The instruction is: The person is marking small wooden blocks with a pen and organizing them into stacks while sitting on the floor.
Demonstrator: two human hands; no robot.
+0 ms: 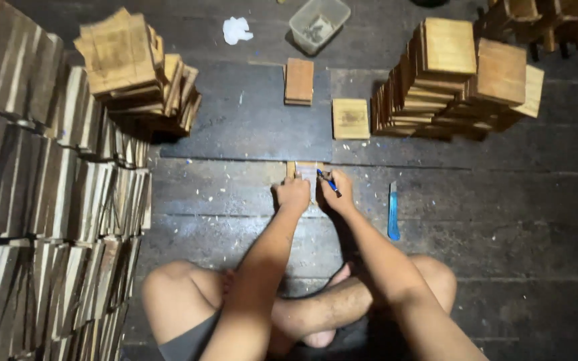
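I sit cross-legged on a dark wooden floor. My left hand (294,195) presses down on a small square wooden piece (304,170) lying on the floor in front of me. My right hand (336,192) holds a blue pen (328,182) with its tip on the same piece. Both hands cover most of the piece; only its far edge shows.
A blue utility knife (393,212) lies right of my right hand. Two loose wooden squares (299,81) (350,118) lie ahead. Stacks of wooden squares stand at the left (138,70), the right (459,77) and along the left wall (41,200). A plastic tub (319,23) sits far ahead.
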